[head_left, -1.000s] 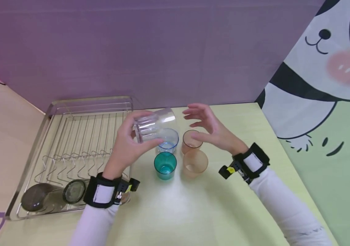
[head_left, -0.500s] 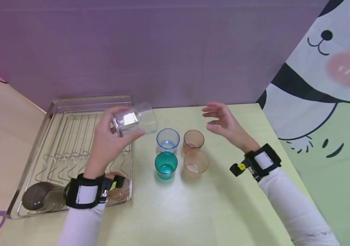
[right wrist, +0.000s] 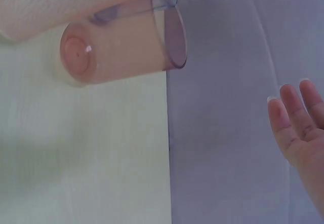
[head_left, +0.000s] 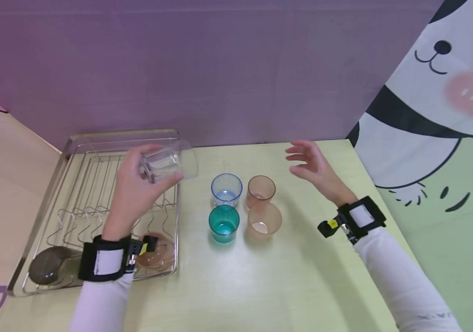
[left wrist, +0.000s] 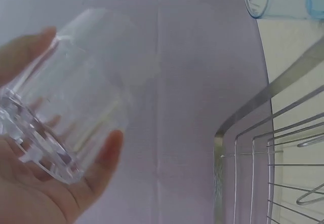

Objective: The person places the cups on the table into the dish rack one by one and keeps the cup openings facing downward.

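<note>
My left hand point(head_left: 133, 186) grips a clear glass point(head_left: 165, 163) by its thick base, over the right side of the wire dish rack point(head_left: 95, 175). The glass lies tilted on its side, mouth toward the right; in the left wrist view thumb and fingers wrap the faceted lower part of the same clear glass point(left wrist: 76, 92). My right hand point(head_left: 313, 170) hovers over the table's back right, fingers loosely bent, holding nothing. Between the hands stand a blue-rimmed glass point(head_left: 226, 189), a teal glass point(head_left: 224, 223), a pinkish-brown glass point(head_left: 260, 190) and a peach frosted glass point(head_left: 264, 220), all upright in a cluster.
At the rack's front lie a dark grey glass point(head_left: 47, 266) and an amber-pink glass point(head_left: 157, 251), the latter partly behind the wrist camera. A purple curtain wall point(head_left: 219, 69) borders the table point(head_left: 236, 286) at the back. A panda-print panel point(head_left: 431, 230) rises on the right.
My left hand has carried the clear glass leftward, from above the blue-rimmed glass to over the rack. The right hand has drawn away to the right from the cluster.
</note>
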A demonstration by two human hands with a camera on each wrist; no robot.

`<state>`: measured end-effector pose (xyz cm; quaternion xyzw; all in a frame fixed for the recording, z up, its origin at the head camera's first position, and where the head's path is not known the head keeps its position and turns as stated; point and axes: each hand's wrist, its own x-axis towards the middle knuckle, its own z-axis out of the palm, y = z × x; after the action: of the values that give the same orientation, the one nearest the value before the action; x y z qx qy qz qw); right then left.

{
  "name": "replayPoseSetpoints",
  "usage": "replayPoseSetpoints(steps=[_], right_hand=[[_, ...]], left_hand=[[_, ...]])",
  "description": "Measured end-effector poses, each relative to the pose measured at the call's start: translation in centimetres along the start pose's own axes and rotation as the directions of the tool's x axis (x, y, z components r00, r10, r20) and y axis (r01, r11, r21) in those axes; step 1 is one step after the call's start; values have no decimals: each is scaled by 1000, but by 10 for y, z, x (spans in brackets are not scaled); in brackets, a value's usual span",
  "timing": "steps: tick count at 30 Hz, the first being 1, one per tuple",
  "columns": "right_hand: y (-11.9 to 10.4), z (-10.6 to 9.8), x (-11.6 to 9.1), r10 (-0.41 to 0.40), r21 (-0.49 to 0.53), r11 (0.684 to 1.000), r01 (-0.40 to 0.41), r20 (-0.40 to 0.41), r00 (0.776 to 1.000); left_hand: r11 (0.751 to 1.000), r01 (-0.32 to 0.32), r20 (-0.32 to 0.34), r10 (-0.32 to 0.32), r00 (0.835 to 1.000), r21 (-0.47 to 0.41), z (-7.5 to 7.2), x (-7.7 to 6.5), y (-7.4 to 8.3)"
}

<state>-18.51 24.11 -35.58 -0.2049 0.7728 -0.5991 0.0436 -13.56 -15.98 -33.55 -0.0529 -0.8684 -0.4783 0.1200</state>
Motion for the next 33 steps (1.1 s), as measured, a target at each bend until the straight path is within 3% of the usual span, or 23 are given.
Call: replayPoseSetpoints(steps=[15,24,33], right_hand=[[29,-20,-14,140,-97,985,-142,-28,990],[47,-22,-23,210,-104,972,-211,-18,977],[63,-25,-28,245,-111,962,-249,-45,968]], left_hand=[[981,95,-5,-96,995,171,-5,11,-13],[957,115,51,-133,990,266,-4,22,-25],[917,154,132,-215,968,367,2,30,-34]])
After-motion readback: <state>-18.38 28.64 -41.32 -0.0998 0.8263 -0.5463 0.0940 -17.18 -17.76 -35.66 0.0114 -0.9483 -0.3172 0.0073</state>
